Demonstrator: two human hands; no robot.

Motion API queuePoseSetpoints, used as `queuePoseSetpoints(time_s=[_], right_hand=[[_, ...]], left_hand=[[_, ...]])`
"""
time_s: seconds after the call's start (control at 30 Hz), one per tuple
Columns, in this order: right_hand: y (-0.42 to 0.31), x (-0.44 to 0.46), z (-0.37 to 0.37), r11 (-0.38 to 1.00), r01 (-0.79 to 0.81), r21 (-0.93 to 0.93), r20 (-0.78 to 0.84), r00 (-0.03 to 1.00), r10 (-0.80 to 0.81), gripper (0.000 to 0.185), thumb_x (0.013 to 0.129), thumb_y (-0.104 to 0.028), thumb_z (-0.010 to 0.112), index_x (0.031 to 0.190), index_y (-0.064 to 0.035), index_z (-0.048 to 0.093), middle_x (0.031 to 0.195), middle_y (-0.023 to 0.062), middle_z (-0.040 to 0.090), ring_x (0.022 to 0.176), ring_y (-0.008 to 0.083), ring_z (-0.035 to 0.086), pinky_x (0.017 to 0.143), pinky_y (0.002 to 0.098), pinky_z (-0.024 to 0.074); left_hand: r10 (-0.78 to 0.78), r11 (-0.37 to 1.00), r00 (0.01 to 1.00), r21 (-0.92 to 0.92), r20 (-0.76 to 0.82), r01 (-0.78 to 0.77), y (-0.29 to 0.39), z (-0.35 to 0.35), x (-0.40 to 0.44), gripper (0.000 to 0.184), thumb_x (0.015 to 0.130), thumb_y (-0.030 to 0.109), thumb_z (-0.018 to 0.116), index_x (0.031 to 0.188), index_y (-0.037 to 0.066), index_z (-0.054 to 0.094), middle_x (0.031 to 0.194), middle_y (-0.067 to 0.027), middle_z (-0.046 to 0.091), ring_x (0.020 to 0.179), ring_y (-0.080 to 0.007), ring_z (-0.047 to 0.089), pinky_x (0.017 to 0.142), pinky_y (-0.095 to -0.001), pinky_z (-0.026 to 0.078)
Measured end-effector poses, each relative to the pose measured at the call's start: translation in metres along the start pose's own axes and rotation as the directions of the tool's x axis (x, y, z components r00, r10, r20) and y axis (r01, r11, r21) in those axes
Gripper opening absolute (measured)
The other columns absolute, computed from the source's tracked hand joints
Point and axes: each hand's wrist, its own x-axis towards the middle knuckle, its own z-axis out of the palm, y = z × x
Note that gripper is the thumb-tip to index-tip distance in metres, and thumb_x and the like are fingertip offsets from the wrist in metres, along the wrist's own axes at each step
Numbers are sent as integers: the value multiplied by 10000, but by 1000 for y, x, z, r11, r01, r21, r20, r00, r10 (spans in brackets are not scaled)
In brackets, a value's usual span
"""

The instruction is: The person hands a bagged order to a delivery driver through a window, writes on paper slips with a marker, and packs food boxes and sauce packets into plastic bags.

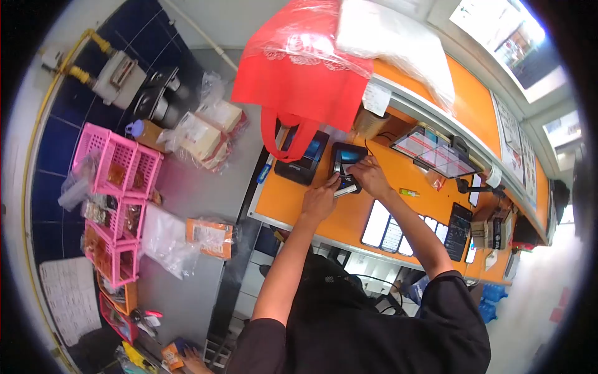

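My left hand [319, 201] is closed with a small white strip [345, 191] sticking out from its fingers. My right hand [367, 177] is beside it, its fingers bent together over a small black device [349, 154] on the orange counter [293, 204]; what they grip is too small to make out. Both hands partly cover the device's lower part. Just left of it lies a larger black device with a bluish screen [316, 148]. A red bag [303, 78] hangs above, its handle overlapping the larger device.
Several phones [391, 235] and a tablet [434, 151] are to the right. A yellow-green marker [409, 192] lies nearer. Pink baskets [118, 161] and plastic-wrapped packets [202, 138] stand left. At the bottom left, another person's hand [195, 362] is near an orange packet [171, 356].
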Motion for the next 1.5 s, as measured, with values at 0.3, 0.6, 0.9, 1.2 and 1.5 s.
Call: queuePoseSetpoints(time_s=[0.3, 0.6, 0.9, 1.2, 1.5], right_hand=[[-46, -81, -30, 784, -335, 523, 201, 942, 269, 95, 856, -36, 711, 946, -45, 682, 955, 56, 715, 929, 203, 691, 848, 351, 530], [-267, -10, 51, -42, -602, 798, 597, 777, 201, 190, 885, -30, 726, 1008, -44, 582, 917, 24, 642, 855, 116, 614, 748, 251, 498], [-493, 38, 82, 322, -259, 911, 375, 846, -379, 447, 852, -283, 791, 1237, -99, 661, 1186, 117, 607, 1039, 206, 591, 859, 360, 489], [-617, 117, 128, -291, -598, 747, 507, 796, -331, 289, 1071, -345, 470, 1025, -81, 578, 854, -9, 545, 728, 92, 507, 692, 273, 455], [-690, 102, 210, -332, -829, 451, 778, 547, -308, 257, 1033, -351, 555, 1038, -95, 535, 872, 60, 610, 813, 212, 667, 820, 381, 577]], left_hand=[[-72, 912, 996, -401, 45, 84, 0, 3, 9, 371, 874, 225, 659, 1217, 87, 688, 1023, -169, 724, 825, -317, 721, 742, -427, 560], [-638, 209, 752, -902, 166, 377, -51, -54, -251, 209, 891, 235, 767, 923, 63, 653, 762, 12, 599, 688, -72, 563, 615, -256, 450], [-896, 324, 398, -903, -197, 283, -68, -70, -497, 174, 886, 148, 744, 954, 28, 638, 768, 26, 576, 709, -79, 517, 653, -273, 438], [-958, 286, 96, -897, -269, 337, -164, -32, -614, 189, 873, 150, 739, 1017, 28, 739, 783, -62, 707, 680, -144, 648, 623, -329, 519], [-829, 500, 54, -694, -557, 519, -241, -49, -631, 408, 745, 61, 832, 1054, 30, 567, 846, -116, 650, 690, -243, 642, 647, -361, 531]])
